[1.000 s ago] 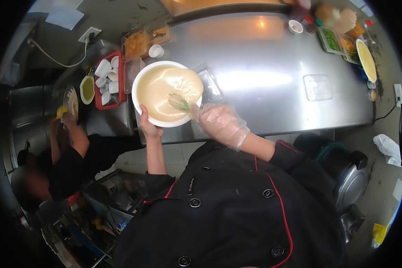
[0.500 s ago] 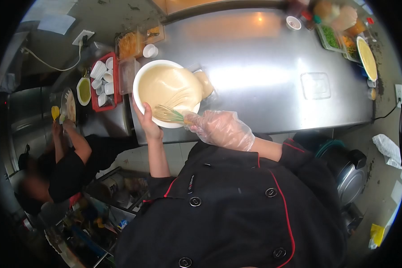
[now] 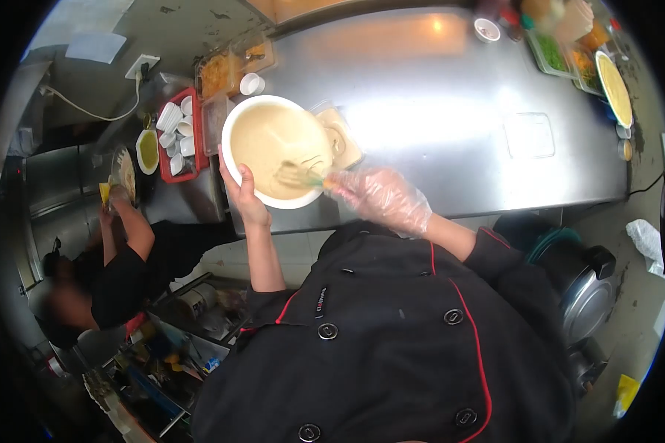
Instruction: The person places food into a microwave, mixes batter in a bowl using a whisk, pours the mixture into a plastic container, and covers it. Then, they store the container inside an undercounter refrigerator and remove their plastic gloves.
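My bare left hand (image 3: 248, 199) grips the near-left side of a white bowl (image 3: 234, 164) of cream-coloured batter (image 3: 262, 140). The bowl is tilted to the right, its right edge over a clear container (image 3: 349, 134) that holds the same batter. In a clear plastic glove, my right hand (image 3: 383, 198) is closed round the handle of a whisk (image 3: 303, 174), whose wires, blurred, are in the batter near the bowl's near-right side.
A red basket (image 3: 198, 159) of white cups stands left of the bowl, with food containers (image 3: 218, 74) behind it. A clear lid (image 3: 530, 136) lies on the steel table (image 3: 436, 177). Containers of chopped greens (image 3: 548, 53) stand far right. Another person (image 3: 125, 229) works at left.
Batter has run over the bowl's right side into the container, which is fuller now. The bowl is tilted further, and my right hand has moved the whisk about in the batter.
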A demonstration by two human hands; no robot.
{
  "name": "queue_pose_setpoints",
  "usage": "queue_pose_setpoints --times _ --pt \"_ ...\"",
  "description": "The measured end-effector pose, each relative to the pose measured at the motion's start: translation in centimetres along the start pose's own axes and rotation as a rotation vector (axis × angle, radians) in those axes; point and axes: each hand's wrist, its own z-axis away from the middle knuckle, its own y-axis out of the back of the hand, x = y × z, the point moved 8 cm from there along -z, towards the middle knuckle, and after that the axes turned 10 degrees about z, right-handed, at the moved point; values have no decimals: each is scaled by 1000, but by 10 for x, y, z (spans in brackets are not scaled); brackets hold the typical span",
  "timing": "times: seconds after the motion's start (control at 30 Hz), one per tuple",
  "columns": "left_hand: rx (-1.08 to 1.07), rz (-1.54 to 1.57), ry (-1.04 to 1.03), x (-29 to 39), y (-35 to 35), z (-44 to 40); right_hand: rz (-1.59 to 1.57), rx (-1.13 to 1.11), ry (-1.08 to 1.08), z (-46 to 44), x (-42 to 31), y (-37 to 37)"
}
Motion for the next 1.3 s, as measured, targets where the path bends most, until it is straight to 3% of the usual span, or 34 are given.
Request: queue_pose_setpoints --times 0.07,0.23,0.33,0.43,0.67,0.8,0.93,1.07,1.2,1.3 --pt "-30 -115 -72 5 -6 -3 62 -203 -34 3 -11 1" --pt "-25 -168 -84 6 -7 -2 67 40 32 -10 36 -25" --pt "-13 -176 -71 4 -1 -4 173 -26 -35 -12 26 -13" --pt "-24 -145 -67 6 -6 -3 106 -70 73 2 -10 1" --pt "-39 -151 -47 4 -7 -9 15 17 -85 -1 47 -27" --pt "-29 -166 -45 1 -6 -9 -6 147 142 5 -19 -8" --pt "-12 -88 -7 -2 -9 -6 52 -134 -88 -15 14 -48" --pt "-20 -106 -9 1 -11 -3 -33 197 -15 -18 37 -33" --pt "-46 -167 -22 3 -12 -3 180 111 230 -1 -25 -12" --pt "-60 -139 -14 2 -8 -7 387 162 272 -18 12 -36"
